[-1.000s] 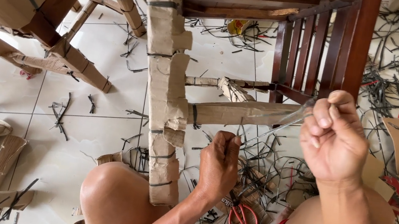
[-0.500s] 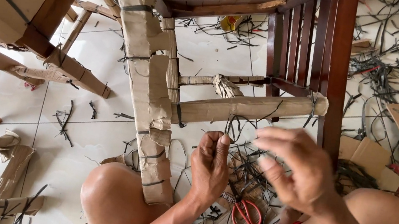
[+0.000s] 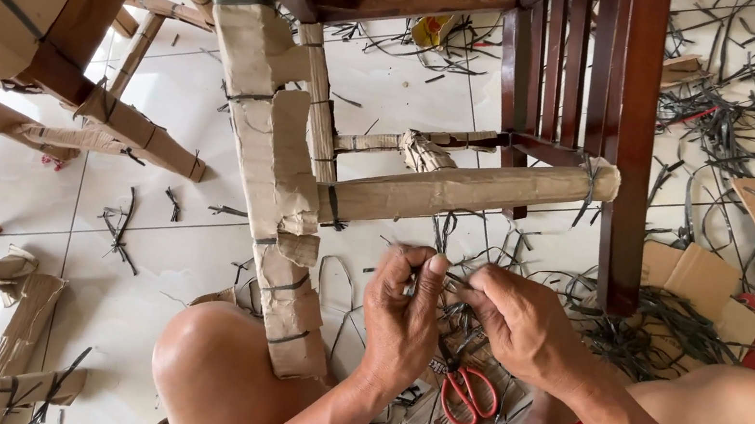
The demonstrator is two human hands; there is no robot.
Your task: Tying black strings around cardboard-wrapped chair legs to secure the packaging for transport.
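Since a moment ago, that right hand has dropped from the air and come in to meet the left. Over at the far left, cardboard-wrapped chair legs [image 3: 132, 123] lie on the white tiled floor [image 3: 2, 182]. Next comes the big wrapped leg [image 3: 277, 199] standing by the bare knee [image 3: 216, 366]. Left hand [image 3: 402, 317] has its grip curled tight, pinching a thin dark strap [image 3: 451, 277]. Right hand [image 3: 523, 324] pinches the same strap just beside it, fingertips nearly touching. Red scissors [image 3: 468, 394] lie below them. Further right, cut straps [image 3: 664, 323] litter the floor.
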